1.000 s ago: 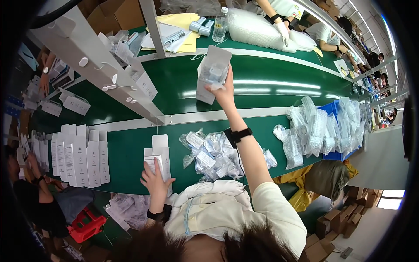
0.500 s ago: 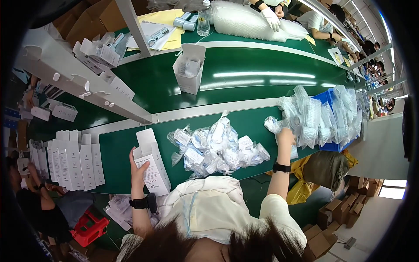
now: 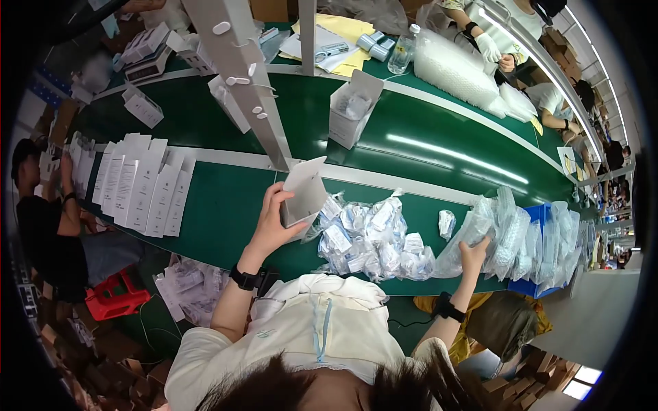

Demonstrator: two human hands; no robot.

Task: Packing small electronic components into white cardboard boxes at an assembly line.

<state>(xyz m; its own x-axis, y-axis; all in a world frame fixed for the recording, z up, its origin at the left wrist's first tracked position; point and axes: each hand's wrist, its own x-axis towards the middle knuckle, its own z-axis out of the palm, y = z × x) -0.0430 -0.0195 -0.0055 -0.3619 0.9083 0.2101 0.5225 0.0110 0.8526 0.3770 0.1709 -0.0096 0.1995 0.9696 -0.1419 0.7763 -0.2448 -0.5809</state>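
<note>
Cardboard is forming the open white box [image 3: 306, 192] that we are holding over the near green table [image 3: 226, 205], just left of a heap of small clear packets [image 3: 373, 236]. Our left hand [image 3: 272, 229] is clamping its side, and its tall flap is pointing up and away. We are judging it light and fairly stiff, with thin walls that are likely to dent under a hard squeeze; the side faces below the rim are offering the best hold.

Well apart on the right, our right hand [image 3: 473, 257] is touching a bubble-wrap pouch [image 3: 476, 222], probably soft, light and slightly slippery, best taken around its middle. We are not managing to tell whether those fingers are gripping it.

Beyond it, more pouches are crowding a blue bin [image 3: 539, 214]. Upright white boxes [image 3: 140, 188] are standing at left, and another open box [image 3: 349, 120] is sitting on the far green surface, a clear-wrapped item showing inside.

Our left hand is hiding part of the box's lower end, wrap is blurring the pouch's contents, and pouches are covering much of the bin.
</note>
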